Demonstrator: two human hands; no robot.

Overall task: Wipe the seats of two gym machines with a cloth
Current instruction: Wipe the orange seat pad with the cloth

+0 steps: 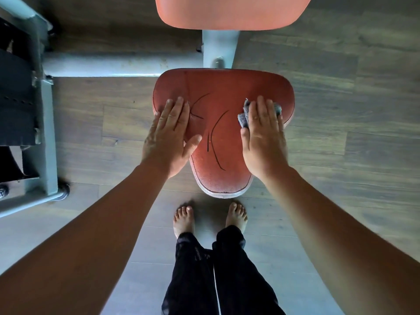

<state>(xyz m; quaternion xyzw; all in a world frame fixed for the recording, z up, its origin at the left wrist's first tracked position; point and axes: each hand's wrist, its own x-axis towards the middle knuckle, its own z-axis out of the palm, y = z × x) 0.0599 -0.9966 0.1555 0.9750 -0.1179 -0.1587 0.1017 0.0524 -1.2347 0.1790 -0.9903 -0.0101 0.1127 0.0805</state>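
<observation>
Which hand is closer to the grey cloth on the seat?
The right. The right hand lies flat on the cloth at the right of the seat; the left hand rests on its left side, apart from the cloth.

Grey plank floor (341, 64), pale metal frame bar (113, 64), dark machine part left (16, 98), bare feet (184, 221), black trousers (238, 280).

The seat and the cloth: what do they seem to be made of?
The seat looks like padded vinyl or imitation leather: orange-red, finely grained, with dark crack-like lines and a pale piped edge. The cloth under the right hand looks like soft grey-blue terry or microfibre: its edges are fuzzy and crumpled.
</observation>
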